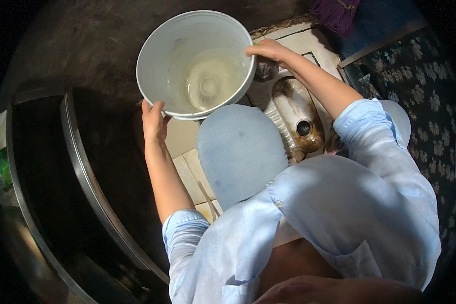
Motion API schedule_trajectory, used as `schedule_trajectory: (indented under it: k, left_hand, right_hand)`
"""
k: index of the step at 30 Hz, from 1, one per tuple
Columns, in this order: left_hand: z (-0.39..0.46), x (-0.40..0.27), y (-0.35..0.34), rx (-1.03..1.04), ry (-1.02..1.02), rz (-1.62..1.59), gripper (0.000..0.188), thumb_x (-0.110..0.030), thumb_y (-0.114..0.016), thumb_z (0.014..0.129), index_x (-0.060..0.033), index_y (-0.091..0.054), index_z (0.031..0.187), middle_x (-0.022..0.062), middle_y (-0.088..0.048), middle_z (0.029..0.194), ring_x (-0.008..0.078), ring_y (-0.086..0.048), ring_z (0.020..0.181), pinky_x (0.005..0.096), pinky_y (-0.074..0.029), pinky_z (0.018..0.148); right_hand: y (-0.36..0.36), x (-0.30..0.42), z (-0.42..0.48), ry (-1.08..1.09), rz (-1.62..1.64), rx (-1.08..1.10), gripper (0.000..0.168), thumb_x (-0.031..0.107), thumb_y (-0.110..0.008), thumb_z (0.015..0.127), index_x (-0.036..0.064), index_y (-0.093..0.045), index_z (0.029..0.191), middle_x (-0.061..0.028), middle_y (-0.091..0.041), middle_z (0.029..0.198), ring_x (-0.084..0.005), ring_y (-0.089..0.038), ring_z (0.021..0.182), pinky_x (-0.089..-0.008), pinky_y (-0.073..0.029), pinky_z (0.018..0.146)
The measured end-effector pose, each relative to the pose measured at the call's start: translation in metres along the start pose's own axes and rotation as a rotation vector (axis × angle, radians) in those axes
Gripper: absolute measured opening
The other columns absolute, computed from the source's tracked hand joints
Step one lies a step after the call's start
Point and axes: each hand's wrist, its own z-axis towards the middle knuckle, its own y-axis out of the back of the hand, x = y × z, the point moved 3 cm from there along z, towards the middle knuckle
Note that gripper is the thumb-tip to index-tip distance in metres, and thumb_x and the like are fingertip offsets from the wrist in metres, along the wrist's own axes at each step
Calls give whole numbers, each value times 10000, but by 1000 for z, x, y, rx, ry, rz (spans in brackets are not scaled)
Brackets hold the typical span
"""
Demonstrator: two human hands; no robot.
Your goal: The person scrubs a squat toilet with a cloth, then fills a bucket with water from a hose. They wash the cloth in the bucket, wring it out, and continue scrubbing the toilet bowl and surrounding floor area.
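Observation:
Both my hands grip the rim of a large white plastic bucket point(163, 57), which is tilted so that its inside faces me. A shallow pool of cloudy, yellowish water point(216, 72) lies in its bottom. My left hand point(155, 121) holds the near left rim, with fingers over the edge. On the right rim is my right hand point(269, 50), its thumb along the edge. Below and right of the bucket, a squat toilet pan point(292, 98) with brown stains is set into the floor. Its drain hole point(304, 128) is dark. My knee in light blue cloth point(239, 148) is just below the bucket.
Pale floor tiles point(186, 163) surround the pan. At left stands a dark metal-edged frame point(79, 163), with a green package point(0, 173) beyond it. A purple-bristled broom point(335, 15) hangs at top right. Dark flower-patterned material point(421, 95) covers the right side.

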Motion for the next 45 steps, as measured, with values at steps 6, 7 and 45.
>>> schedule_trajectory:
  k: [6, 7, 45]
  left_hand:
    - [26, -36, -60, 158, 39, 188, 491, -81, -473, 735, -21, -370, 1211, 142, -489, 1038, 258, -531, 893, 432, -492, 714]
    - [32, -30, -67, 186, 84, 208, 480, -81, -472, 732, -15, -375, 1197, 147, -489, 1030, 262, -533, 880, 434, -494, 712]
    - [-14, -2, -208, 454, -41, 769, 562, -36, -505, 765, -22, -276, 1278, 200, -477, 1165, 304, -545, 1007, 412, -541, 686]
  right_hand:
    - [46, -30, -32, -23, 409, -56, 497, 382, -705, 610, -55, -650, 839, -93, -636, 787, -162, -600, 679, -277, -469, 630]
    - [55, -27, -36, -36, 288, -105, 528, 411, -710, 594, -53, -650, 839, -102, -633, 793, -167, -594, 676, -280, -457, 620]
    - [201, -87, -256, -61, -432, -301, 520, 508, -571, 803, -8, -620, 768, -50, -585, 712, -132, -496, 656, -278, -426, 639]
